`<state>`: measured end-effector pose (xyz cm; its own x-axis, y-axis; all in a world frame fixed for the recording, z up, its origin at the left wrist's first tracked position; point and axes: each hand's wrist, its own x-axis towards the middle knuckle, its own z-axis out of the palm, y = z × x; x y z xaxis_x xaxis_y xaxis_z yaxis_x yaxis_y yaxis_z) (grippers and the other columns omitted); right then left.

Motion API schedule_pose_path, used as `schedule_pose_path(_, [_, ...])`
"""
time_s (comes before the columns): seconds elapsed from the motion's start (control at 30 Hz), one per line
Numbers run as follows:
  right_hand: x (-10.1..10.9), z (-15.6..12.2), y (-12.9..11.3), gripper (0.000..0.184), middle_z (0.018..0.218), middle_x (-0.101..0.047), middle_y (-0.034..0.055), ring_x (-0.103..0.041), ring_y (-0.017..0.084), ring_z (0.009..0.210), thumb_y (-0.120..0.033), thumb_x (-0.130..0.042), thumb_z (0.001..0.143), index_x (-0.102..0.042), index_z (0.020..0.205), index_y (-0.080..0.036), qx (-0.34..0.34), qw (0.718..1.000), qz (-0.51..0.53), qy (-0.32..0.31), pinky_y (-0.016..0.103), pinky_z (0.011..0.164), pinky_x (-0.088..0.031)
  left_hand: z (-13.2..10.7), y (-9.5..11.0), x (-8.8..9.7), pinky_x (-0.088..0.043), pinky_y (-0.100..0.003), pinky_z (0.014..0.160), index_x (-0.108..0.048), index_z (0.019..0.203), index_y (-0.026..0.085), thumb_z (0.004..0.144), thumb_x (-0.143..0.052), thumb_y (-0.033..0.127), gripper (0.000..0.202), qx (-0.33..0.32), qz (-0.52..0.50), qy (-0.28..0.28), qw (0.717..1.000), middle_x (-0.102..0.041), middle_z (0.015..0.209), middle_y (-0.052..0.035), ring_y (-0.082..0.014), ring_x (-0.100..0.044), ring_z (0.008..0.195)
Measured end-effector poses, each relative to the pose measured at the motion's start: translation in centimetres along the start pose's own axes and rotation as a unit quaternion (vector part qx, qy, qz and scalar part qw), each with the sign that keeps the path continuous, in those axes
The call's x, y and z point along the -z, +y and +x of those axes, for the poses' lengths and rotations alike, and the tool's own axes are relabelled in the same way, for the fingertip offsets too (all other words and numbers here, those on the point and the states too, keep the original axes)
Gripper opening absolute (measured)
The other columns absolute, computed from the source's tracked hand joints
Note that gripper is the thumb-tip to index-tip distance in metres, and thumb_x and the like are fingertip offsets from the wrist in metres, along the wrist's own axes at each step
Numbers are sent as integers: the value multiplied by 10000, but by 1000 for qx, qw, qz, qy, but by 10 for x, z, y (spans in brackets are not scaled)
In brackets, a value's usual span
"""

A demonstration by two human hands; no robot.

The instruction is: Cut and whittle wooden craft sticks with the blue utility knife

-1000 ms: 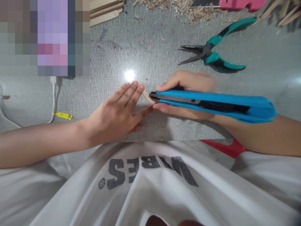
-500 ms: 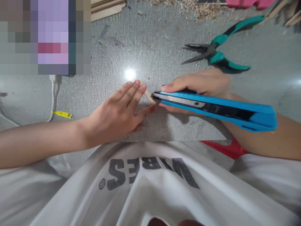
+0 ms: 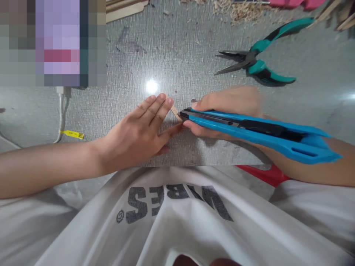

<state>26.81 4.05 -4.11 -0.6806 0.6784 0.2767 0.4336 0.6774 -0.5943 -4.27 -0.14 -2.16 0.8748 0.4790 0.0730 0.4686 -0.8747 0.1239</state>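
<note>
A short, flat wooden stick [image 3: 175,111] lies slanted on the tabletop. My left hand [image 3: 141,129] holds it down, fingertips over its far end and thumb at its near end; part of it is hidden beneath the fingers. In my right hand [image 3: 231,101] is a blue utility knife [image 3: 263,136], gripped with thumb above and fingers below. Its dark tip touches the stick near the left thumb, and its handle slants back to the right over my forearm.
Open needle-nose pliers [image 3: 252,59] with teal handles lie beyond my right hand. Wood shavings [image 3: 244,11] and a pink object [image 3: 296,3] are at the far edge. Wooden sticks [image 3: 126,11] lie at the back left, near a white cable [image 3: 61,114] with a yellow tag [image 3: 72,134].
The knife has rolled in my right hand, and its rear end has swung slightly right and nearer to me. My left hand and the stick have stayed put.
</note>
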Motion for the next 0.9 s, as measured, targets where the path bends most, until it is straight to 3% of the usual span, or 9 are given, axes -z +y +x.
schedule_pose_path(0.17, [10,6,-5,126,831,-792,-45,-717,127,631,-332,-814,1113,-712,1155,-271,104,993,-23,43,266,590,-564,1,0,2,-481,-669,1448,-315,1910,151,1198,-729,522,903,0,-6,-6,1000,-478,1892,-307,-513,-490,1775])
schedule_pose_path(0.4, [8,4,-15,122,812,-770,-43,-702,161,619,-288,-800,1081,-703,1155,-283,96,994,-26,34,315,557,-543,2,4,-3,-513,-660,1427,-380,1859,157,1171,-762,510,862,16,9,11,1000,-522,1854,-301,-501,-537,1750])
schedule_pose_path(0.53, [7,2,-25,110,825,-770,-18,-721,192,637,-339,-751,1102,-685,1178,-296,68,997,-35,33,342,554,-549,2,8,-4,-544,-685,1392,-402,1843,125,1177,-741,481,828,30,12,34,999,-561,1813,-311,-500,-584,1711])
schedule_pose_path(0.6, [9,2,-26,105,816,-761,-18,-715,184,632,-342,-747,1111,-688,1176,-284,62,996,-42,40,330,558,-556,3,10,-3,-610,-681,1323,-492,1772,65,1201,-691,453,719,27,33,63,997,-644,1716,-327,-481,-681,1608])
schedule_pose_path(0.7, [12,1,-22,99,885,-793,11,-745,182,691,-300,-737,1109,-702,1192,-258,49,997,-47,35,319,615,-604,6,11,-1,-723,-612,1150,-665,1568,-10,1242,-589,380,514,2,66,115,991,-804,1442,-290,-388,-824,1302])
schedule_pose_path(0.8, [11,0,-18,138,949,-822,36,-789,204,763,-268,-727,1093,-709,1230,-259,48,998,-24,33,335,655,-632,11,11,2,-759,-528,1001,-746,1402,-65,1241,-566,286,426,-22,82,160,983,-857,1240,-260,-325,-817,1073])
schedule_pose_path(0.9, [7,1,-17,166,907,-801,11,-778,200,743,-213,-697,1071,-707,1223,-280,46,997,11,54,335,643,-617,14,8,6,-743,-436,867,-777,1324,-98,1224,-619,257,402,-49,72,162,983,-869,1243,-274,-306,-795,1022])
